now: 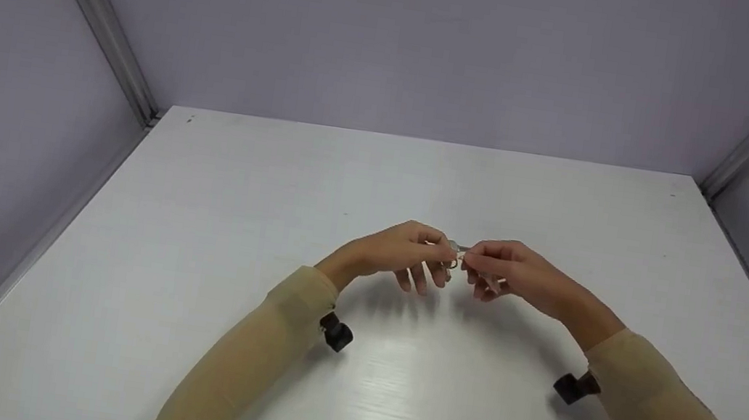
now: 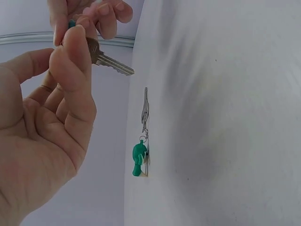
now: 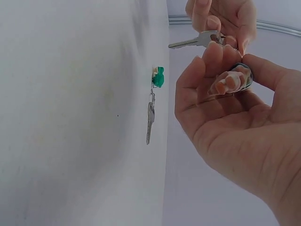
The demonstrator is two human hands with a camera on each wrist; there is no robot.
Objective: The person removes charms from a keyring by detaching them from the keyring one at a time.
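Both hands meet above the middle of the white table (image 1: pixel 391 403). My left hand (image 1: pixel 445 253) pinches the head of a silver key (image 2: pixel 113 63) between thumb and fingers, blade sticking out. My right hand (image 1: pixel 473 260) faces it, fingers curled round a small oval dark-rimmed piece (image 3: pixel 237 77) close to the key's head (image 3: pixel 209 37). How the two pieces join is hidden by fingers. On the table under the hands lies a second key (image 3: pixel 150 120) with a green charm (image 3: pixel 158 77), untouched; the wrist views show it, the head view does not.
Pale purple walls close the table in at the back and both sides, with metal rails (image 1: pixel 101 18) in the corners. A black wrist camera (image 1: pixel 335 333) sits under the left forearm and another (image 1: pixel 573 387) under the right. Beige sleeves cover both arms.
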